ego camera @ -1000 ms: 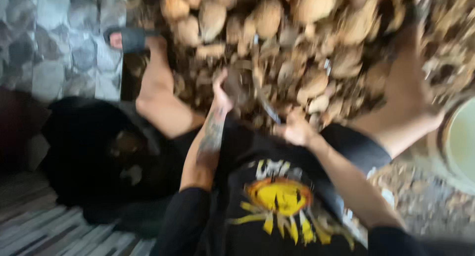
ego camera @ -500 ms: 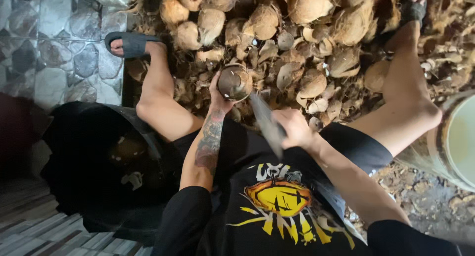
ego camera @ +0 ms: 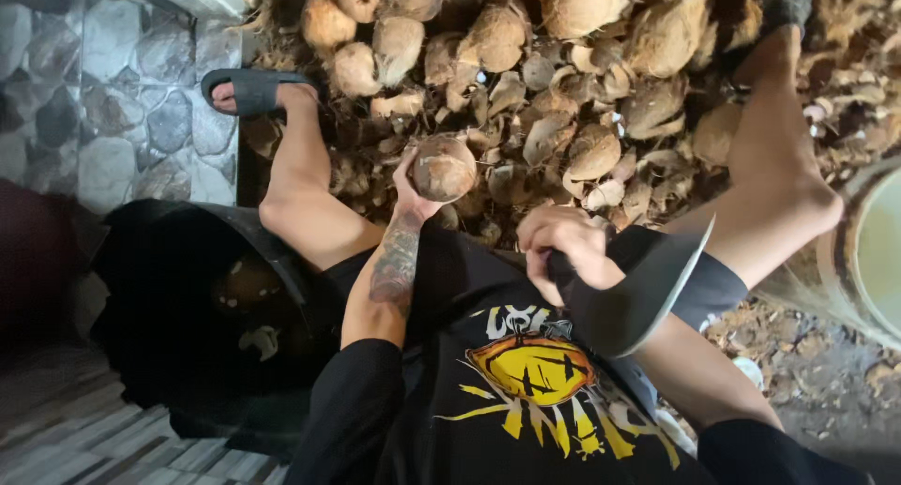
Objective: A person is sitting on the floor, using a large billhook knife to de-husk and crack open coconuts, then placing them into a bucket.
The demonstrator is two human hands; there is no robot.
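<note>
My left hand (ego camera: pixel 414 196) grips a round brown coconut (ego camera: pixel 444 167) from below and holds it up in front of me, over the heap. My right hand (ego camera: pixel 564 251) is closed around the handle of a broad dark cleaver (ego camera: pixel 648 293). Its blade is raised and drawn back to the right, above my right thigh, well clear of the coconut. Both my bare legs are spread to either side of the heap, and the left foot wears a dark sandal (ego camera: pixel 251 88).
A big heap of husked coconuts and shell pieces (ego camera: pixel 582 82) fills the ground ahead. A dark tub (ego camera: pixel 197 297) sits by my left leg. A pale round container (ego camera: pixel 868 250) stands at the right edge. Stone paving (ego camera: pixel 103 91) lies to the left.
The cleaver has swung from beside the coconut back and to the right, with the blade now lifted. My left hand still holds the coconut, slightly higher.
</note>
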